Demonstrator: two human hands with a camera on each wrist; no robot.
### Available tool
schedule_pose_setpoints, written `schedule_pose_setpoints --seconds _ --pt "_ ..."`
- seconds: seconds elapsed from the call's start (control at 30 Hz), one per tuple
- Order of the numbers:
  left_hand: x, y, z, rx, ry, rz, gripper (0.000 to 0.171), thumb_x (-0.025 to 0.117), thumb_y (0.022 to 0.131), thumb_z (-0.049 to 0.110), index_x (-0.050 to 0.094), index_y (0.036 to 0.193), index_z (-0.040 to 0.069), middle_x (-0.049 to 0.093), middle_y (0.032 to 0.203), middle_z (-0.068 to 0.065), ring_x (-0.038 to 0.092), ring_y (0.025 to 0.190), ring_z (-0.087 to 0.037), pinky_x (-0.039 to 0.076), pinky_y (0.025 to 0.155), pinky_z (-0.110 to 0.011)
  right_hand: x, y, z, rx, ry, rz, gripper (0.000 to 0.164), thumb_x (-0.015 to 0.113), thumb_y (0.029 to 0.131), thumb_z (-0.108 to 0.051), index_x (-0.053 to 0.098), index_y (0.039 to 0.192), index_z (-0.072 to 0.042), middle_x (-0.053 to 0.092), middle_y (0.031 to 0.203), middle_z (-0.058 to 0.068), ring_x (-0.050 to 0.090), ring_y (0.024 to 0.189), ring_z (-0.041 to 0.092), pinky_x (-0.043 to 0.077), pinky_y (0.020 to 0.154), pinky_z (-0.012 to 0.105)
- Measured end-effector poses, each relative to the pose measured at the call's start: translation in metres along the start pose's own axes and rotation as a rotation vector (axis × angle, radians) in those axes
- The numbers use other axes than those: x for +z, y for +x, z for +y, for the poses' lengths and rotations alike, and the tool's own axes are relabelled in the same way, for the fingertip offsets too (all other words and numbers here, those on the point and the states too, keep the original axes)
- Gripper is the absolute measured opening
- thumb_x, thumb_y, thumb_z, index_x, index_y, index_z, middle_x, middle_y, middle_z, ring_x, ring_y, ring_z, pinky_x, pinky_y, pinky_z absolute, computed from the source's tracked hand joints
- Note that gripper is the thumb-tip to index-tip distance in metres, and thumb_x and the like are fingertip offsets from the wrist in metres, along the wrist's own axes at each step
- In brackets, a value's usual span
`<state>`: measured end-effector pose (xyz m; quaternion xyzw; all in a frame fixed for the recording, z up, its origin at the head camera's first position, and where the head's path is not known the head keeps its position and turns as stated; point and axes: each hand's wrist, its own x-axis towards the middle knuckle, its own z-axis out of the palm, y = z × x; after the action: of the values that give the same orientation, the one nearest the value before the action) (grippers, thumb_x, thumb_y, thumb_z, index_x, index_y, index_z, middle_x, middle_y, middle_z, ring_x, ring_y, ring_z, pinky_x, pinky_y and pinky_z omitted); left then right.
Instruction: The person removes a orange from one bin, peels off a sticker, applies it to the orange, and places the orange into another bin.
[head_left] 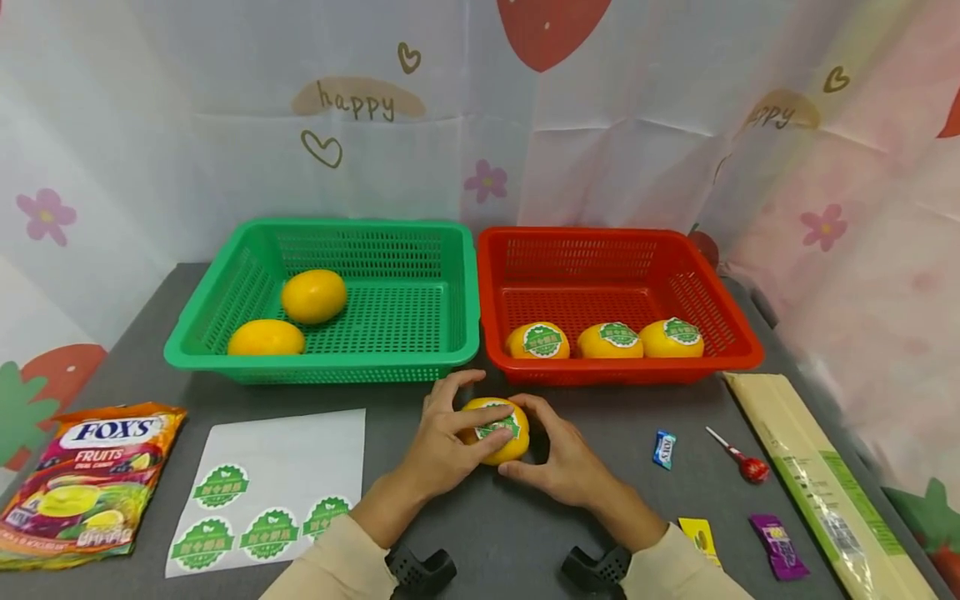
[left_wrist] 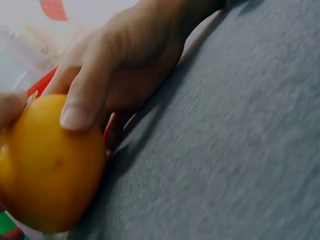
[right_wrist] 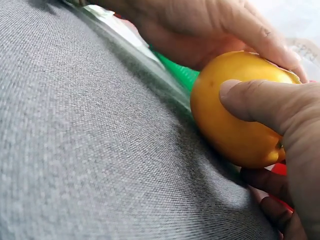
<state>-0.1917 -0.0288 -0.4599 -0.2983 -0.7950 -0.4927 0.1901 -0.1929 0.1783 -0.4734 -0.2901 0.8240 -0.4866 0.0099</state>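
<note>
On the grey table, a yellow lemon (head_left: 519, 443) sits between both hands, a green-and-white round sticker (head_left: 491, 430) on its upper side. My left hand (head_left: 442, 439) lays its index finger and thumb across the sticker, pressing it, while another finger stretches out behind the fruit. My right hand (head_left: 561, 457) holds the lemon from the right; its thumb rests on the near side in the right wrist view, other fingers curled beyond. The far side of the lemon is hidden. To the left lies a white sheet (head_left: 292, 454) bearing several matching stickers (head_left: 221, 486).
A green basket (head_left: 322, 367) with two plain lemons (head_left: 314, 297) stands behind, beside a red basket (head_left: 622, 372) holding three stickered lemons (head_left: 537, 342). A candy bag (head_left: 90, 483) lies left. Small candies (head_left: 664, 449), a lollipop (head_left: 753, 469) and a long pale package (head_left: 825, 483) lie right.
</note>
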Motion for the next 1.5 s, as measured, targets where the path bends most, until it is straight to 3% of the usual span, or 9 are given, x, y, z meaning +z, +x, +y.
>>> schedule_pose_setpoints --seconds 0.2,0.4,0.6,0.73,0.93,1.1,1.2,1.33,1.5 --pt "-0.005 -0.001 -0.007 -0.161 -0.029 -0.094 0.047 0.080 0.080 0.028 0.068 0.125 0.020 0.048 0.137 -0.013 0.045 0.120 -0.034 0.042 0.092 -0.049 -0.003 0.001 -0.015 0.038 -0.002 -0.004 0.076 0.085 0.074 -0.009 0.042 0.137 -0.006 0.056 0.124 0.008 0.055 0.104 0.023 0.044 0.091 0.049" --pt "-0.007 -0.005 -0.014 -0.148 -0.130 -0.133 0.038 0.064 0.094 0.016 0.062 0.132 0.012 0.059 0.121 -0.001 0.055 0.108 -0.019 0.047 0.088 -0.035 -0.009 0.001 -0.042 0.029 0.011 -0.011 0.072 0.082 0.076 -0.005 0.042 0.135 0.002 0.056 0.124 0.013 0.055 0.104 0.024 0.043 0.091 0.050" --pt "-0.003 -0.007 -0.010 -0.176 -0.104 -0.093 0.037 0.061 0.096 0.018 0.062 0.132 0.012 0.060 0.117 0.000 0.056 0.105 -0.017 0.047 0.085 -0.035 -0.005 0.000 -0.026 -0.227 0.021 0.060 0.073 0.075 0.079 0.006 0.039 0.143 0.004 0.047 0.136 0.022 0.050 0.119 0.028 0.041 0.098 0.044" --pt "0.002 -0.008 -0.005 -0.112 -0.003 -0.087 0.047 0.062 0.095 0.026 0.054 0.141 0.019 0.055 0.122 -0.004 0.055 0.108 -0.018 0.048 0.086 -0.039 -0.002 0.001 -0.024 -0.304 0.054 0.091 0.052 0.062 0.087 0.012 0.051 0.137 0.004 0.047 0.135 0.026 0.047 0.124 0.035 0.036 0.102 0.032" --pt "0.001 -0.009 -0.007 0.020 0.058 -0.110 0.045 0.057 0.098 0.027 0.051 0.143 0.025 0.041 0.141 -0.016 0.053 0.115 -0.031 0.048 0.088 -0.047 0.001 0.002 -0.022 -0.241 0.092 0.163 0.036 0.055 0.089 0.015 0.057 0.126 0.011 0.054 0.130 0.024 0.051 0.121 0.036 0.037 0.101 0.030" --pt "-0.004 -0.006 -0.011 0.067 0.094 -0.107 0.040 0.063 0.095 0.025 0.060 0.134 0.019 0.048 0.136 -0.016 0.051 0.119 -0.032 0.045 0.092 -0.047 -0.001 0.005 -0.019 -0.160 0.092 0.160 0.036 0.053 0.093 0.011 0.055 0.129 0.010 0.055 0.132 0.020 0.050 0.123 0.031 0.036 0.102 0.029" --pt "-0.005 -0.005 -0.012 0.034 0.097 -0.100 0.043 0.066 0.093 0.027 0.060 0.134 0.016 0.054 0.130 -0.012 0.054 0.116 -0.024 0.045 0.093 -0.044 -0.007 0.005 -0.033 -0.085 0.108 0.165 0.035 0.051 0.095 0.007 0.054 0.130 0.010 0.055 0.131 0.021 0.050 0.123 0.033 0.036 0.101 0.028" --pt "-0.005 -0.008 -0.012 -0.041 0.082 -0.103 0.047 0.068 0.091 0.032 0.060 0.134 0.014 0.057 0.124 -0.001 0.056 0.110 -0.016 0.047 0.091 -0.038 -0.018 0.002 -0.048 -0.033 0.072 0.269 0.031 0.056 0.093 0.007 0.059 0.124 0.011 0.060 0.123 0.022 0.057 0.113 0.036 0.041 0.095 0.023" --pt "-0.005 -0.010 -0.012 -0.105 0.058 -0.098 0.047 0.069 0.090 0.033 0.062 0.132 0.014 0.058 0.121 0.005 0.056 0.104 -0.013 0.049 0.086 -0.034 -0.055 0.001 -0.050 -0.169 0.078 0.478 0.029 0.059 0.087 0.015 0.064 0.115 0.012 0.065 0.104 0.022 0.065 0.086 0.022 0.050 0.077 0.019"
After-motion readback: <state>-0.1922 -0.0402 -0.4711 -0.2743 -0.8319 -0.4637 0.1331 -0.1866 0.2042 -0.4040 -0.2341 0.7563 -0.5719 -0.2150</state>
